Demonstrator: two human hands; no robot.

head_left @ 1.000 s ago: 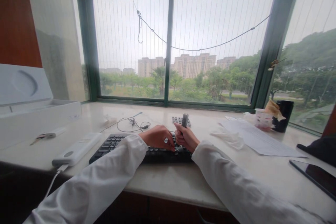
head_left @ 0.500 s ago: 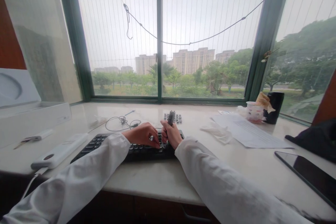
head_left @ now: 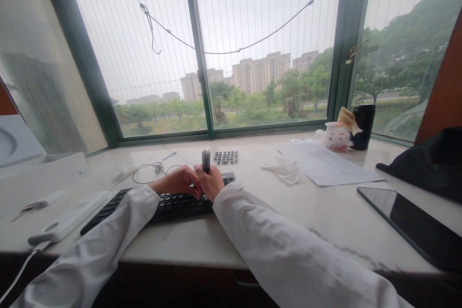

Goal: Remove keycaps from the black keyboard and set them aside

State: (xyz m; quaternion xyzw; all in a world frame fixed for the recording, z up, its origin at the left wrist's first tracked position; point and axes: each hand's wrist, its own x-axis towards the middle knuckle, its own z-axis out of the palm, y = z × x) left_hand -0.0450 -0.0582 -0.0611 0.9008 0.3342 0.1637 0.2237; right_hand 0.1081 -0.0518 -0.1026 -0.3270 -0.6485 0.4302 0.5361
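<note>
A black keyboard (head_left: 180, 209) lies at an angle near the table's front edge. My right hand (head_left: 210, 182) is closed around a dark upright tool (head_left: 206, 160), whose top end sticks up above the fist; its lower end is hidden. Close beside it, my left hand (head_left: 178, 180) is bent over the keys with thumb and fingertips drawn together, low on the keyboard. Whatever those fingertips hold is too small to make out. Loose dark keycaps (head_left: 226, 157) stand in rows behind the keyboard. At the keyboard's right end, part of the key area (head_left: 228, 178) shows past my right hand.
A thin cable (head_left: 157, 168) coils behind the left hand. On the left are a white power bank (head_left: 72, 214), keys (head_left: 34, 206) and a white box (head_left: 65, 166). Rightward lie crumpled tissue (head_left: 283, 172), paper (head_left: 330, 163), a cup (head_left: 337, 137) and a phone (head_left: 407, 226).
The view has shifted and tilted, so the table things appear further left. Both hands stay together at the keyboard, and the tool in my right hand stands straighter, its top end turned differently.
</note>
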